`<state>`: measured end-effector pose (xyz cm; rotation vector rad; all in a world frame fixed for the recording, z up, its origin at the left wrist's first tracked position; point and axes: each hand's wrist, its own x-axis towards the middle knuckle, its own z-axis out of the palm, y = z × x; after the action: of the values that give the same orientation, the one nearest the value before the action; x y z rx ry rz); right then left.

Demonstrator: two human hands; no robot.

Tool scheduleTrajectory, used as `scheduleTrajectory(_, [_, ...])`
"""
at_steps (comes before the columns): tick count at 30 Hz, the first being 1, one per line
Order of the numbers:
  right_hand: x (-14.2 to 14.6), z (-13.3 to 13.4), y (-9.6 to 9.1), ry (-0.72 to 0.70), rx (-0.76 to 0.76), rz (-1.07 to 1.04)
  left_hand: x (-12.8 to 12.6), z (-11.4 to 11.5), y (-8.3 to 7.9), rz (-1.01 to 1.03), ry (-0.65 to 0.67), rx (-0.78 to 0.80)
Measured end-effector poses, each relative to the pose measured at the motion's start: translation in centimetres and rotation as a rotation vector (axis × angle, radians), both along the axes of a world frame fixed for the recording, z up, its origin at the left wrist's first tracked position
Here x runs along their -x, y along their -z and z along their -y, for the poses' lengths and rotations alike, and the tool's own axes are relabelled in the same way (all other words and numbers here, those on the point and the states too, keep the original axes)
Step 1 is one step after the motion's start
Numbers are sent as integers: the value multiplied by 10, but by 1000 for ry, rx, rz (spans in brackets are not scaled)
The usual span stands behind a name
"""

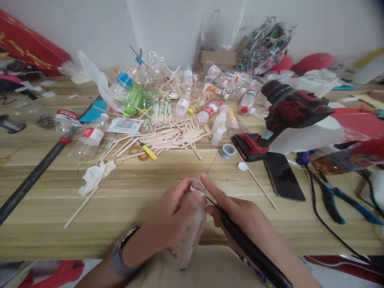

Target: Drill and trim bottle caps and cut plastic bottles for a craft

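Observation:
My left hand point(177, 212) is wrapped round the upper part of a clear plastic bottle point(189, 240), holding it slightly tilted at the table's front edge. The bottle's mouth has no cap. In my right hand point(231, 204) is a thin-tipped tool with a long black handle point(252, 250), gripped with the index finger stretched out along the bottle's neck. The tool's slim shaft points at the bottle's side just below the neck. Its very tip is hidden, so I cannot tell whether it pierces the plastic.
Wooden sticks point(177, 138) lie heaped mid-table before several plastic bottles point(183, 104). To the right are a wire spool point(228, 151), a white cap point(243, 166), a red cordless drill point(282, 116), a phone point(283, 176) and blue-handled pliers point(333, 204). A black tube point(33, 180) lies left.

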<state>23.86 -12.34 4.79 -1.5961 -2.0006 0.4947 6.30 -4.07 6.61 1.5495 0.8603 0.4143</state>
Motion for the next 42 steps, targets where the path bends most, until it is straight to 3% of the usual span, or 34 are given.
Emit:
scheduleTrajectory(11, [6, -1, -1, 53, -5, -40, 1, 2, -1, 5, 1, -119])
scheduleTrajectory(22, [6, 1, 1, 94, -151, 158, -1, 4, -1, -15, 24, -155])
scheduleTrajectory(30, [9, -1, -6, 91, -282, 225, -3, -3, 0, -123, 25, 0])
scheduleTrajectory(42, [7, 2, 7, 121, -143, 90, -6, -1, -2, -117, 15, -74])
